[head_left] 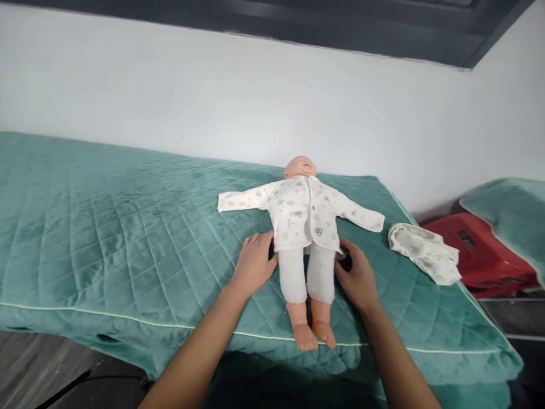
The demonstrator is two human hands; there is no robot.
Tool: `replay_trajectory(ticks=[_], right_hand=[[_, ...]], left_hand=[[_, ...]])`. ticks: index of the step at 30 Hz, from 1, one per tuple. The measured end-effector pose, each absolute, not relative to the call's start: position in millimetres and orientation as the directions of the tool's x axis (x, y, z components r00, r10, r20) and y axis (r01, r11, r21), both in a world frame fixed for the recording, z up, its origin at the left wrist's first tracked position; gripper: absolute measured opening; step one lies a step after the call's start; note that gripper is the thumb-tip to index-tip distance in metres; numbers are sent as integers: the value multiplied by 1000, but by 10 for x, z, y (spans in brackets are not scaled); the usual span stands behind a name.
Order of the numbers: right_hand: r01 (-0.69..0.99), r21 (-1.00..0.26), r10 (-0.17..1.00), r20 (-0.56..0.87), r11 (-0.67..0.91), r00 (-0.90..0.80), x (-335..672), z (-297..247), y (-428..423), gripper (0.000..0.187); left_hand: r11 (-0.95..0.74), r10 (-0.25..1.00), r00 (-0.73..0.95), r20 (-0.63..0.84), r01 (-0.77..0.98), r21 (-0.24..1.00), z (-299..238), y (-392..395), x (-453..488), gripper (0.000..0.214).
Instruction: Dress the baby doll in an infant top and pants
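Observation:
A baby doll [301, 166] lies on its back on a green quilted bed cover, head toward the wall and feet at the near edge. It wears a white printed baby shirt [293, 213], sleeves spread to both sides. White fabric covers its legs down to the shins; the feet are bare. My left hand [254, 262] is closed at the left corner of the shirt's hem, thumb and fingers curled around the edge. At the opposite corner, my right hand [356, 276] pinches the hem, which lifts slightly there. The fingertips of both hands are partly hidden.
A folded white printed garment [424, 251] rests at the bed cover's right edge. Beyond it stands a red plastic object [485, 255], partly under another green cover [506, 207]. A white wall [191, 85] runs behind the bed cover [128, 238]. A black cable [85, 378] shows at lower left.

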State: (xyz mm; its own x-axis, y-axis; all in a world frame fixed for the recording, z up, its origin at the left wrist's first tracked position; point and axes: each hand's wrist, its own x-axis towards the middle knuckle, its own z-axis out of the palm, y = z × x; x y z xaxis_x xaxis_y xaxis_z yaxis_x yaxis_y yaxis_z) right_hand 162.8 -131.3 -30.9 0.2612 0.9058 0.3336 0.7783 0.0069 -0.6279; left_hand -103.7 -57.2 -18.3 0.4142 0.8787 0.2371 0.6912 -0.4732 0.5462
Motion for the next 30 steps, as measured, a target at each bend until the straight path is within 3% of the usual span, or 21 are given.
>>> replay_trajectory(ticks=[5, 11, 20, 27, 30], right_hand=[[807, -584, 877, 336, -91, 343, 1622, -283, -1160, 41], [817, -541, 853, 314, -199, 416, 1648, -291, -1071, 45], [791, -584, 840, 326, -181, 433, 1717, -334, -1033, 47], [756, -630, 828, 320, -177, 461, 1710, -331, -1030, 41], [803, -594, 812, 446, -46, 376, 1696, -343, -1047, 41]], left_hand=[[-489, 872, 392, 295, 730, 478, -222, -584, -1021, 28], [-426, 898, 247, 363, 689, 586, -271, -640, -1058, 23], [-365, 917, 165, 364, 718, 593, -259, -630, -1040, 12], [-572, 793, 185, 580, 554, 605, -305, -588, -1053, 15], [-650, 707, 175, 685, 542, 533, -318, -608, -1063, 22]])
